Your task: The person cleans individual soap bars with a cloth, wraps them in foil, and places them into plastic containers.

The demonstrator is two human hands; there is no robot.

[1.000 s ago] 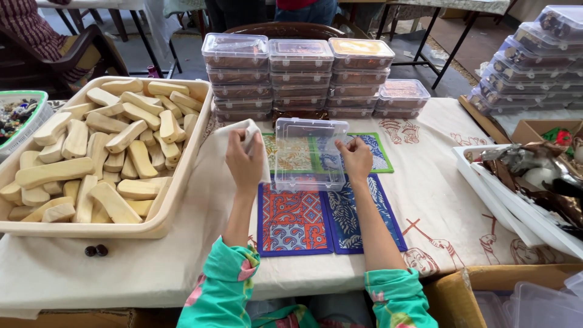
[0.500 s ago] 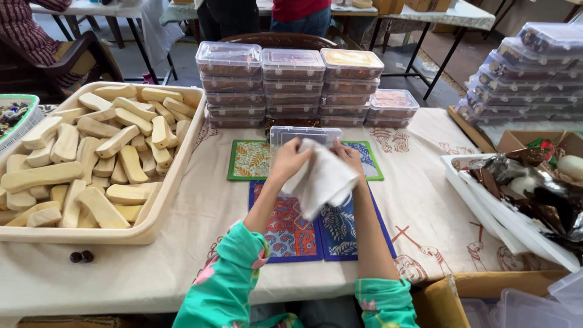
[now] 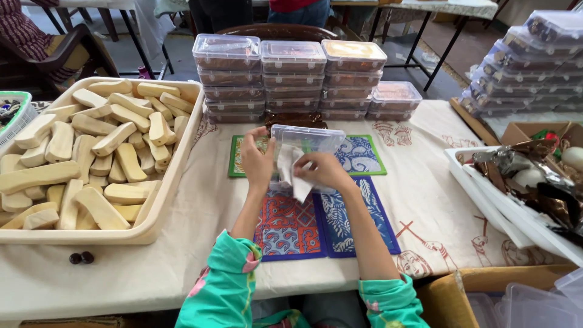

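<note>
- A big cream tray [image 3: 159,214] is sitting on the left of the bench [image 3: 152,273], heaped with pale wooden blocks [image 3: 91,152], within easy reach of the left arm.
- 2 small dark beads [image 3: 81,258] are lying on the cloth just in front of the tray.
- The left hand [image 3: 258,161] is curling around the left side of a clear plastic box [image 3: 306,143], bracing it tilted up on the patterned mats [image 3: 322,222].
- The right hand [image 3: 325,171] is pinching a white cloth [image 3: 291,173] and pressing it against the box, as if wiping it, so both hands are closed and gripping.
- The box is standing at the middle of the bench, just in front of the person.
- Behind it, stacks of lidded boxes [image 3: 294,76] are lining up in 3 columns, kept out of the working space.
- On the right, a white tray [image 3: 480,188] is holding shiny wrappers, and more filled boxes [image 3: 534,61] are piling up beyond.
</note>
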